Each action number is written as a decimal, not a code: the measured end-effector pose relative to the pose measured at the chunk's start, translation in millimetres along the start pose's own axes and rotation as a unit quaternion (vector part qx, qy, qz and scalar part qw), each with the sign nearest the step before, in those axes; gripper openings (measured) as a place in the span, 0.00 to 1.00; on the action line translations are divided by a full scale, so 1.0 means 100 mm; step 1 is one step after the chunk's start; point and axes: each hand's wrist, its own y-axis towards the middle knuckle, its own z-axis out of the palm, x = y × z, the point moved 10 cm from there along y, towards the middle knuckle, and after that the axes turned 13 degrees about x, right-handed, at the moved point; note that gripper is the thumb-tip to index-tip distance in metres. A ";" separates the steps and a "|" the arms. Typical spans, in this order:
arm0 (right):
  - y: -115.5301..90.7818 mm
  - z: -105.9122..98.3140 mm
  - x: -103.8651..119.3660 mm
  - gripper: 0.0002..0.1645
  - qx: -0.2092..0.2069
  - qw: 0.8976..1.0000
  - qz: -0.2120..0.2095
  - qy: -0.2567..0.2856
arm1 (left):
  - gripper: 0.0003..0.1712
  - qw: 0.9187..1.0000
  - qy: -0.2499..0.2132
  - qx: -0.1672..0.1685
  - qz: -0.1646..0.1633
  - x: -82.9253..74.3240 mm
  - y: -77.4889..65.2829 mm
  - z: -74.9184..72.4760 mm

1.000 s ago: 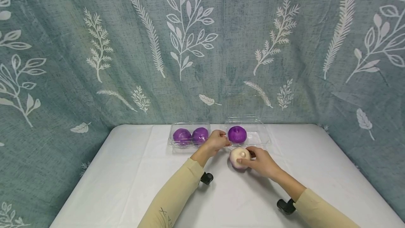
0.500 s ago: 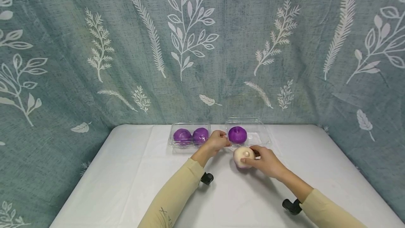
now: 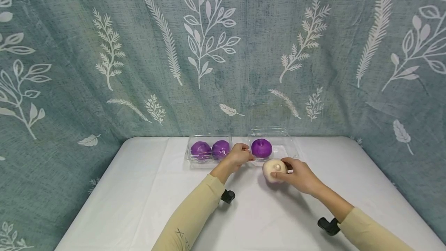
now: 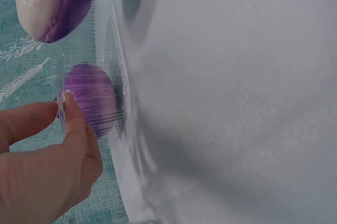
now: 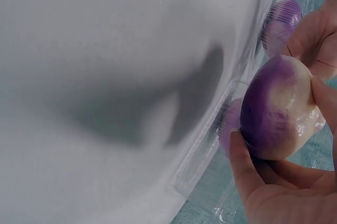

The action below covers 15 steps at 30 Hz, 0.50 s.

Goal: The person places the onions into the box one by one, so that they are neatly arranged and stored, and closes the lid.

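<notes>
In the head view my right hand [image 3: 301, 175] grips a white-and-purple turnip [image 3: 273, 168], thumb on the near side, fingers round the right. It hangs in front of an open clear plastic clamshell box [image 3: 290, 151]. The right wrist view shows this turnip's glossy purple end [image 5: 263, 116] close up. One purple turnip [image 3: 261, 148] sits in the box's left half; the right half holds nothing. My left hand [image 3: 238, 156] pinches the box's rim near its front left corner, thumb and fingertips [image 4: 72, 105] on either side of the thin plastic.
Left of my left hand stands a second clear clamshell box [image 3: 189, 160] with two purple turnips [image 3: 200, 150] inside. Both boxes are at the back edge of the white-covered table [image 3: 167, 197], before a patterned teal curtain [image 3: 223, 111]. Dark wrist cameras [image 3: 228, 196] hang below both forearms.
My right hand has carried the turnip to the right and slightly back, toward the front of the open box's bare half. The left hand stays on the rim.
</notes>
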 end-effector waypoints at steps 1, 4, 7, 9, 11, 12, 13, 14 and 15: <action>0.00 -0.01 0.00 0.38 0.000 1.000 0.001 -0.002 | 0.29 1.000 0.002 0.002 -0.001 0.00 0.00 0.00; 0.00 -0.03 -0.01 0.38 0.000 1.000 0.002 -0.005 | 0.30 1.000 0.002 0.006 -0.003 0.00 0.00 0.01; 0.00 -0.05 -0.02 0.38 -0.001 1.000 0.002 -0.005 | 0.30 1.000 -0.002 0.005 -0.001 -0.01 0.00 0.00; 0.00 -0.06 -0.02 0.38 -0.001 1.000 0.002 -0.005 | 0.30 1.000 -0.005 0.004 0.000 -0.01 0.00 0.00; 0.00 -0.09 -0.01 0.38 -0.003 1.000 0.000 -0.008 | 0.30 1.000 -0.006 0.002 0.001 -0.01 -0.01 0.00; 0.01 -0.10 -0.01 0.38 -0.005 1.000 0.000 -0.011 | 0.30 1.000 -0.007 0.001 0.000 -0.01 -0.01 0.00; 0.01 -0.12 -0.01 0.38 -0.006 1.000 -0.001 -0.013 | 0.29 1.000 -0.008 -0.001 0.001 -0.01 -0.01 0.00; 0.01 -0.14 0.00 0.38 -0.008 1.000 -0.002 -0.015 | 0.29 1.000 -0.005 0.000 0.000 -0.01 -0.01 0.00; 0.01 -0.16 0.01 0.37 -0.009 1.000 -0.003 -0.017 | 0.29 1.000 -0.005 -0.001 0.000 -0.01 -0.01 0.00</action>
